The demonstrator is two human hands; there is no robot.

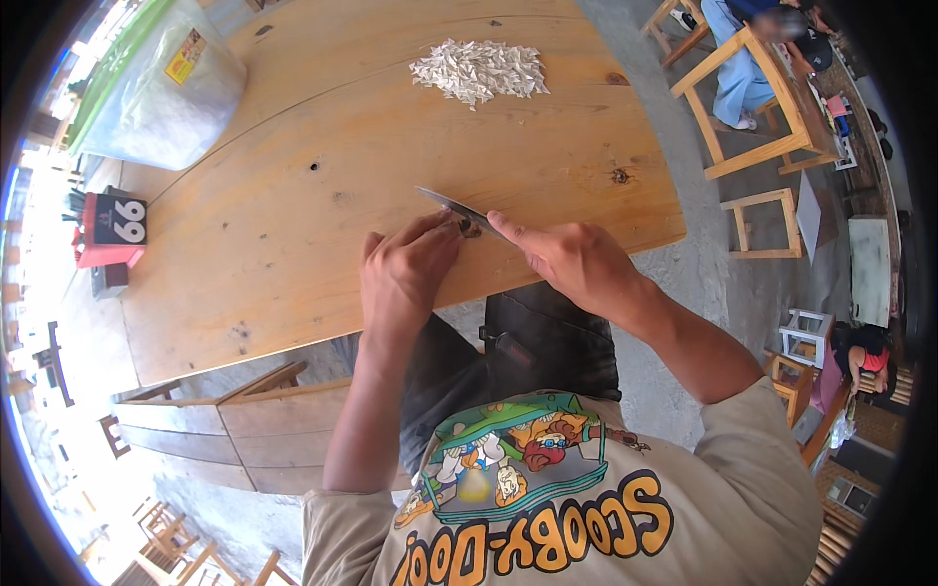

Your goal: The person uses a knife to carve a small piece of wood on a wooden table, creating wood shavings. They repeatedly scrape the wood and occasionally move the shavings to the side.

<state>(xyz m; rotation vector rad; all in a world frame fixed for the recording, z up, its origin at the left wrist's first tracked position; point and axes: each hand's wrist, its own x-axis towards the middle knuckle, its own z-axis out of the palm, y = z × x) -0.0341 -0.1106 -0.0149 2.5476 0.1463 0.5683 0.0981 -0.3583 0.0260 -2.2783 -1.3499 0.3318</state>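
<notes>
Two hands working: right hand point(576, 259) closing round knife point(456, 205); left hand point(405, 269) curling, pinching dark bit point(469, 229) just beside knife. White pile point(481, 71) lying beyond knife. Best keeping bit steady, left fingertips staying tucked clear of knife.

A beige short-sleeved T-shirt point(738, 488) bears a green-edged cartoon print point(523, 454) and orange, black-outlined lettering point(576, 532). The trousers point(435, 376) are dark.

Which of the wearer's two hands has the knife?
The right hand: its fingers close round the knife, whereas the left hand has its fingertips at a small brown piece beside the blade.
</notes>
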